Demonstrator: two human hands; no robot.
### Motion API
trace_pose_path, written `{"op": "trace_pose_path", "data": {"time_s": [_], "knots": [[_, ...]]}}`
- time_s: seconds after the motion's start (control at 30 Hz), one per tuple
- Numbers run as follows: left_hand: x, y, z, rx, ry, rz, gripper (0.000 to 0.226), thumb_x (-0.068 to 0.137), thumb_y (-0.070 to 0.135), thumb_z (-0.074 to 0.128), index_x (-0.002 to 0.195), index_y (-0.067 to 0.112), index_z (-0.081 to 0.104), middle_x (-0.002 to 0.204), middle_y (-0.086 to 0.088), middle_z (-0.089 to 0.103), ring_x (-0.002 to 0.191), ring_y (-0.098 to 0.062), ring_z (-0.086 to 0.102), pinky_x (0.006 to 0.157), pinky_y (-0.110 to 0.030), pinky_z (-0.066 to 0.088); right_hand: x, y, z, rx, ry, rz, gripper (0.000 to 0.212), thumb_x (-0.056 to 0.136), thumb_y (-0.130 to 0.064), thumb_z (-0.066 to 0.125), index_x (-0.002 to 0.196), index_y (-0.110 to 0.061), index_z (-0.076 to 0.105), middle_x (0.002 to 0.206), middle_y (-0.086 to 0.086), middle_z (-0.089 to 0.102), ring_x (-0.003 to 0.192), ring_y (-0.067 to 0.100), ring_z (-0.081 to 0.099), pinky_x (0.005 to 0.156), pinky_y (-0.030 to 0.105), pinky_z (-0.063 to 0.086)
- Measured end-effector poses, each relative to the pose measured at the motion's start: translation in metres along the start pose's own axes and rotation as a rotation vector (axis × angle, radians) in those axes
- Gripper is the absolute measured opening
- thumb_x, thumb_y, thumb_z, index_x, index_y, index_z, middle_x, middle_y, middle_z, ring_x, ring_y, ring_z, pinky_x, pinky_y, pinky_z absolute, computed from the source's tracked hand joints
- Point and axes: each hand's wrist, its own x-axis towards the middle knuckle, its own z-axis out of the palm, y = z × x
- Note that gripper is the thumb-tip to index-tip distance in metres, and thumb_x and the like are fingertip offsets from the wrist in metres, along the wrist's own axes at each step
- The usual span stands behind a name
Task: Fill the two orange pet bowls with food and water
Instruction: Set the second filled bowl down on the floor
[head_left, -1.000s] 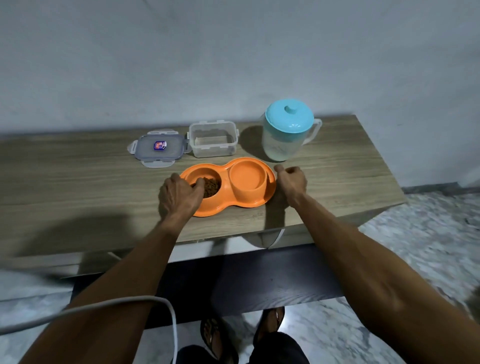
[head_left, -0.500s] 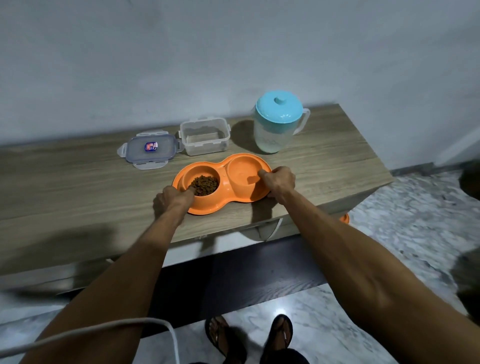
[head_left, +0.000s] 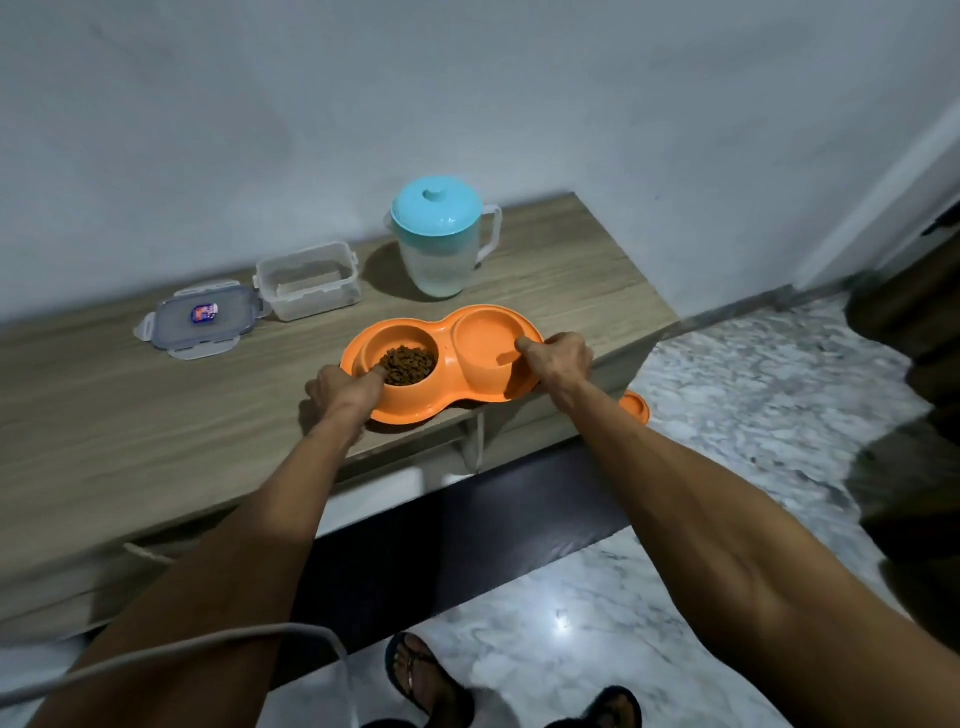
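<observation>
The orange double pet bowl (head_left: 447, 402) is lifted slightly off the front of the wooden table (head_left: 130, 415) and tilted. Its left bowl holds brown kibble (head_left: 408, 365). Its right bowl (head_left: 483, 343) looks orange inside; water in it is hard to make out. My left hand (head_left: 345, 389) grips the left rim, thumb inside by the kibble. My right hand (head_left: 558, 358) grips the right rim, thumb over the edge.
A clear jug with a teal lid (head_left: 441, 239) stands behind the bowls. An open clear food box (head_left: 309, 280) and its lid (head_left: 200, 319) lie to the left. An orange item (head_left: 635, 406) lies on the marble floor (head_left: 753, 395) under the table's edge. My sandalled feet (head_left: 426, 675) are below.
Both hands have closed on the bowl's ends and brought it toward the table's front edge, lifting it a little. The view has shifted right.
</observation>
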Motion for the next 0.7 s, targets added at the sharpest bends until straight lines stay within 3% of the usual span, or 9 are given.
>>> {"op": "trace_pose_path", "data": {"time_s": [0.17,0.4,0.47,0.57,0.7], "knots": [[-0.074,0.041,0.055,0.038,0.008,0.067,0.057,0.075,0.048,0.072,0.108,0.002,0.065,0.121,-0.021,0.061,0.105,-0.042,0.062,0.092,-0.050,0.053,0.019,0.027,-0.089,0.028,0.049,0.006,0.037,0.072,-0.041,0.077,0.082,-0.007,0.068,0.092,0.016,0.070,0.074,0.034,0.070,0.059,0.048,0.063],[-0.166,0.096,0.151,0.064,-0.032,0.168,0.061,0.076,0.050,0.071,0.113,0.001,0.064,0.122,-0.021,0.061,0.104,-0.041,0.064,0.089,-0.049,0.055,0.062,0.076,-0.223,0.065,0.117,0.009,0.041,0.062,-0.045,0.075,0.073,-0.006,0.068,0.085,0.015,0.072,0.072,0.034,0.070,0.059,0.049,0.063],[-0.188,0.114,0.180,0.060,-0.057,0.189,0.060,0.078,0.049,0.070,0.113,0.000,0.064,0.122,-0.022,0.061,0.103,-0.040,0.064,0.071,-0.039,0.057,0.073,0.087,-0.261,0.083,0.149,0.014,0.042,0.064,-0.045,0.077,0.074,-0.005,0.068,0.084,0.014,0.072,0.073,0.034,0.070,0.061,0.050,0.063],[-0.221,0.141,0.221,0.093,-0.090,0.227,0.056,0.081,0.045,0.069,0.111,-0.002,0.065,0.119,-0.022,0.063,0.098,-0.037,0.066,0.035,-0.025,0.035,0.091,0.099,-0.313,0.103,0.186,0.028,0.041,0.069,-0.041,0.078,0.080,-0.003,0.069,0.085,0.014,0.071,0.072,0.034,0.070,0.060,0.050,0.063],[-0.253,0.177,0.274,0.073,-0.132,0.283,0.054,0.080,0.041,0.070,0.112,-0.002,0.063,0.123,-0.022,0.058,0.102,-0.038,0.063,0.034,-0.024,0.032,0.121,0.117,-0.369,0.121,0.233,0.052,0.040,0.069,-0.039,0.077,0.080,-0.001,0.070,0.076,0.010,0.067,0.062,0.030,0.068,0.060,0.050,0.063]]}}
